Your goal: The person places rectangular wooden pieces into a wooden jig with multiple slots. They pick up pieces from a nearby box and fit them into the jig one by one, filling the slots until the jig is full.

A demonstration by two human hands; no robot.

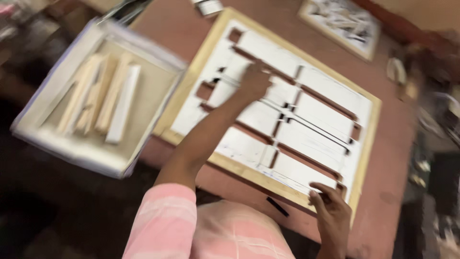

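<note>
A large wooden frame (187, 96) lies on a reddish-brown table and is filled with white rectangular pieces (326, 115) set in rows, with dark gaps between them. My left hand (254, 80) reaches far across and rests palm down on the white pieces near the frame's upper middle. My right hand (330, 211) grips the near edge of the frame at its lower right corner. The picture is blurred by motion.
A shallow white tray (67, 72) with several pale wooden strips (103, 98) stands to the left of the frame. A smaller framed panel (342, 24) lies at the far right of the table. Cluttered objects sit at the right edge. A small black bar (278, 206) lies by the frame's near edge.
</note>
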